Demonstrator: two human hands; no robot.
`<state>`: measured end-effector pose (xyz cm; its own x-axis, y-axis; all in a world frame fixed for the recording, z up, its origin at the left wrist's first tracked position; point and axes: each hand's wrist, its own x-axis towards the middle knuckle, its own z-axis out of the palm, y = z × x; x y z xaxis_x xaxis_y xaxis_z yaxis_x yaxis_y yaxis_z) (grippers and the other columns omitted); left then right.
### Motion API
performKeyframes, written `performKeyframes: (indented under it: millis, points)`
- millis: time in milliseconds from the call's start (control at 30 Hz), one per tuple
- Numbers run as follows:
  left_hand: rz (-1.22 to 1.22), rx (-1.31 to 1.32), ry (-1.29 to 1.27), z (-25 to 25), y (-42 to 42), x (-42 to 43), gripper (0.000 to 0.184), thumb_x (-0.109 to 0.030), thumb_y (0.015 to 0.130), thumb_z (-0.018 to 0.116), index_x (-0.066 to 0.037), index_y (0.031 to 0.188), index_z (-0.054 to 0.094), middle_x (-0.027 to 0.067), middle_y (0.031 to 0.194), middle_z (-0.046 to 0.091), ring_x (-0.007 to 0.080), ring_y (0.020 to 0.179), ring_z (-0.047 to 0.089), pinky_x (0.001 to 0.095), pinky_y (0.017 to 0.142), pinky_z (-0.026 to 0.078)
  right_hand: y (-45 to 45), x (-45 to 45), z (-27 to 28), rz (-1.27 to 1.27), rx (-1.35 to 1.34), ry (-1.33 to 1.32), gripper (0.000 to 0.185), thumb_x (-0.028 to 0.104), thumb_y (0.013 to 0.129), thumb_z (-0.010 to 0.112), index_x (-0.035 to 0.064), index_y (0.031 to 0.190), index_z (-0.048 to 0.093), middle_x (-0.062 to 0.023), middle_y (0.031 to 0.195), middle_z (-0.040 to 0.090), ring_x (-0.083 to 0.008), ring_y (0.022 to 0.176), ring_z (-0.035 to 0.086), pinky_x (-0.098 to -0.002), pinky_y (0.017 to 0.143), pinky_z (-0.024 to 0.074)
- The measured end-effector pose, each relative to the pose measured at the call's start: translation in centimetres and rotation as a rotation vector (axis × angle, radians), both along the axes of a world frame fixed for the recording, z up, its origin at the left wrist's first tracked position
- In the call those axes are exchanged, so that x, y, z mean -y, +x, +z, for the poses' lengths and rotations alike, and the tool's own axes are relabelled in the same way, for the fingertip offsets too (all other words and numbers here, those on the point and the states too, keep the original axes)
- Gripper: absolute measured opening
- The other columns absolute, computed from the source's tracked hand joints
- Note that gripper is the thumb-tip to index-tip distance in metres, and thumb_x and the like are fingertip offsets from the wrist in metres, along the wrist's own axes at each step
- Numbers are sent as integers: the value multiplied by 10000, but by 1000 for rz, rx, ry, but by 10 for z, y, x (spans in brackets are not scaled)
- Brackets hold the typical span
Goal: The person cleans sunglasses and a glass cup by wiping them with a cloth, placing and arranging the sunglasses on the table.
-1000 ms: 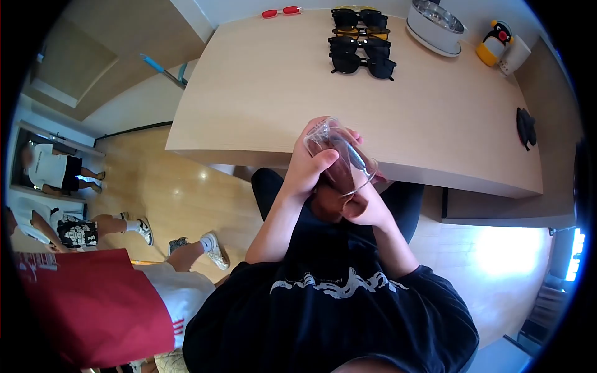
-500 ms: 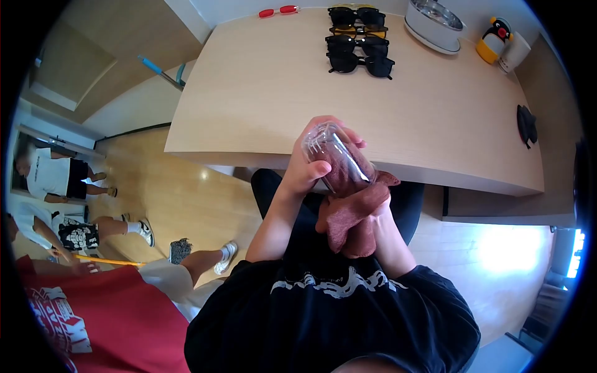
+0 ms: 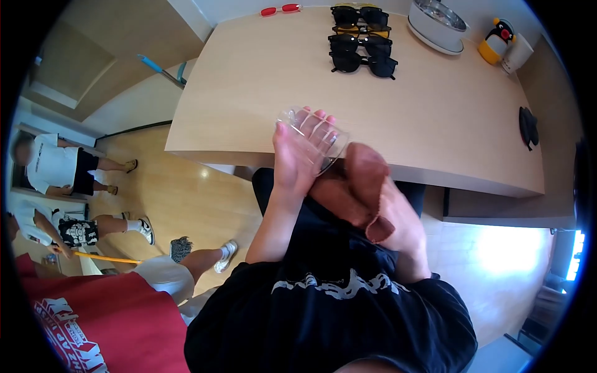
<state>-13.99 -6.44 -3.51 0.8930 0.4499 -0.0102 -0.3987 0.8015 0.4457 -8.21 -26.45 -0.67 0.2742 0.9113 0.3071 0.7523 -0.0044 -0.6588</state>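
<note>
A clear glass (image 3: 314, 140) lies tilted in my left hand (image 3: 297, 155), whose fingers are wrapped round its far side, above the table's front edge. Beside the mouth of the glass, a reddish-brown cloth (image 3: 367, 177) hangs in loose folds over my right hand (image 3: 390, 199). The cloth covers most of that hand's fingers. Inside the glass no cloth shows now.
On the table (image 3: 267, 81) are a row of sunglasses (image 3: 362, 64), red glasses (image 3: 280, 10), a white bowl (image 3: 437, 25), a penguin figure (image 3: 496, 42), a white cup (image 3: 517, 55) and a black object (image 3: 528, 127). Several people stand at the left, one in red (image 3: 118, 317) close by.
The cloth has come out of the glass with my right hand, which has moved slightly right. My left hand has turned with the glass, showing its fingers through it.
</note>
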Motion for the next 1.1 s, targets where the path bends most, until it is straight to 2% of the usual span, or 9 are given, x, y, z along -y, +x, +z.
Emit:
performKeyframes:
  millis: [167,267,333,500,600,700,767,1000,1100]
  points:
    - [50,-4,-78,1,-2,-9,609,-542,845,456,-29,1173,450,111,1170,503,275,1163,435,425,956,394,23,3,59,-238,-48,54,336,229,550,634,2,795,603,-132,853,594,-323,788,533,-342,687,447]
    - [2,52,-159,0,-1,-9,608,-545,844,457,-33,1173,449,108,1165,503,270,1159,434,424,954,393,71,6,82,378,302,154,459,490,675,634,53,811,595,-52,883,601,-241,775,523,-305,701,426]
    - [-18,94,-187,-1,0,-6,615,-549,839,463,-34,1176,447,112,1158,504,268,1140,444,421,955,389,62,12,76,349,206,281,473,475,671,648,49,865,581,-67,928,591,-252,794,524,-312,714,424]
    - [46,72,-10,9,7,15,680,-570,814,491,-39,1224,382,122,1162,487,295,1137,443,426,958,382,-22,-33,11,-249,-421,719,544,439,660,685,39,1000,544,-105,1039,565,-280,842,527,-330,747,418]
    - [36,51,265,14,1,22,743,-569,791,530,-45,1271,311,132,1170,471,318,1148,437,440,952,389,-23,-53,13,-157,-91,388,568,336,661,715,35,1104,526,-132,1133,525,-295,980,505,-355,806,401]
    - [70,-18,529,16,-4,14,777,-538,764,585,-53,1294,289,150,1143,489,305,1096,488,424,907,440,-18,-53,0,26,-338,358,758,265,625,776,30,1258,432,-114,1157,522,-211,1019,523,-320,851,422]
    - [17,-13,494,19,-8,18,771,-523,758,599,-52,1287,296,155,1132,495,304,1085,496,423,900,447,-18,-53,-7,204,-589,374,676,284,675,684,41,1249,422,-167,1225,450,-335,1143,426,-392,946,334]
    - [1,16,501,32,-20,33,736,-422,712,691,-50,1242,341,173,1085,515,307,1043,526,434,861,480,-10,-43,16,246,-558,-41,587,258,764,619,60,1271,400,-141,1239,444,-279,1161,424,-360,954,338]
    - [23,70,516,30,-22,36,723,-400,701,704,-48,1225,351,186,1070,519,311,1022,537,429,841,493,-19,-45,19,221,-532,147,587,220,743,647,60,1257,415,-137,1221,453,-272,1137,444,-349,934,357]
